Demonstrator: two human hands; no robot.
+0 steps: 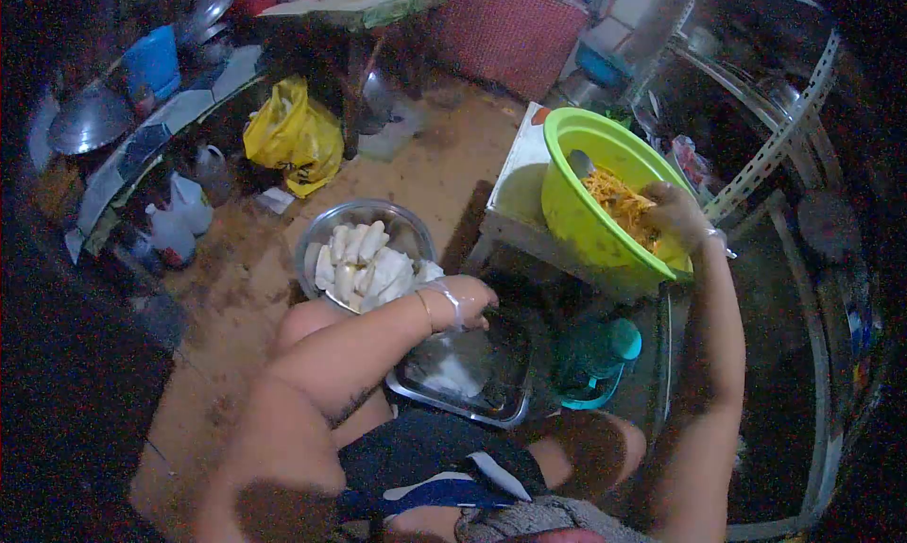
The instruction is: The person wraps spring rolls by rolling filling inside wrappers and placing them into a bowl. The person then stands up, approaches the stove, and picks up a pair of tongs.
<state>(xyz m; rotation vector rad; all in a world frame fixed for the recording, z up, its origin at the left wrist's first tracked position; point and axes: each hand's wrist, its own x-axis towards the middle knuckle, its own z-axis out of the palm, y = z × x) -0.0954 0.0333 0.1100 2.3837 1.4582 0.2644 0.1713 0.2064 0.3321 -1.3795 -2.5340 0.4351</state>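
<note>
My right hand (673, 217), in a clear plastic glove, reaches into a lime-green basin (567, 203). Its fingers close on orange shredded filling (619, 203) inside. A metal spoon (580, 162) rests against the basin's inner wall. My left hand (465, 303), also gloved, hovers over a metal tray (510, 406) with its fingers loosely bent and apart, holding nothing that I can see. A white sheet, apparently a wrapper (458, 378), lies in the tray. Beside my left forearm, a steel bowl (416, 227) contains several pale uncooked rolls (359, 246) and a white bundle (389, 277).
The basin stands on a low white table (520, 189). A teal jug (605, 349) is right of the tray. On the floor are a yellow plastic bag (295, 137) and white plastic jugs (179, 217). A metal rack (784, 137) stands at the right.
</note>
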